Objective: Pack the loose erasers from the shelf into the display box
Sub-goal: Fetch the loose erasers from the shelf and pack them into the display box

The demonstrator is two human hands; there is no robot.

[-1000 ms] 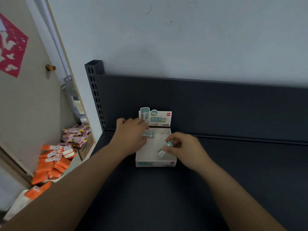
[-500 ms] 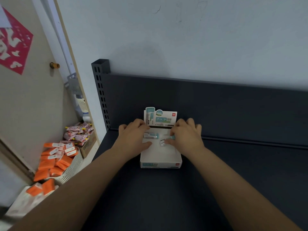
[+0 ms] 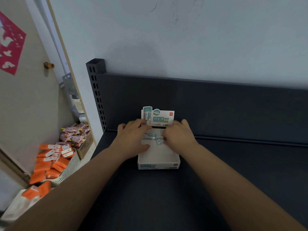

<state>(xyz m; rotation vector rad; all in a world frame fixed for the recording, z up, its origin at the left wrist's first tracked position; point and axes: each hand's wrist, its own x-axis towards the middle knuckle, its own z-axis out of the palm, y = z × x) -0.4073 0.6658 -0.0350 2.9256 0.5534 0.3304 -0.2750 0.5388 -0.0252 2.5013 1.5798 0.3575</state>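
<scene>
A white display box (image 3: pixel 158 165) with an upright printed header card (image 3: pixel 158 116) sits on the dark shelf (image 3: pixel 166 197) near its back panel. Both my hands reach into the far end of the box. My left hand (image 3: pixel 133 139) holds a white-and-teal eraser (image 3: pixel 148 137) between fingers and thumb, low against the box floor. My right hand (image 3: pixel 178 135) pinches a second eraser (image 3: pixel 159 141) right beside the first. The two erasers nearly touch. The near half of the box floor shows bare white.
A slotted dark upright post (image 3: pixel 97 90) marks the shelf's left end. On the floor to the left stand a white basket of orange packets (image 3: pixel 55 164) and a carton of pink packets (image 3: pixel 75 132). A door (image 3: pixel 25 97) stands further left.
Both hands have moved deeper into the box toward the header card, bringing the two erasers down side by side near the back. The camera has moved closer.
</scene>
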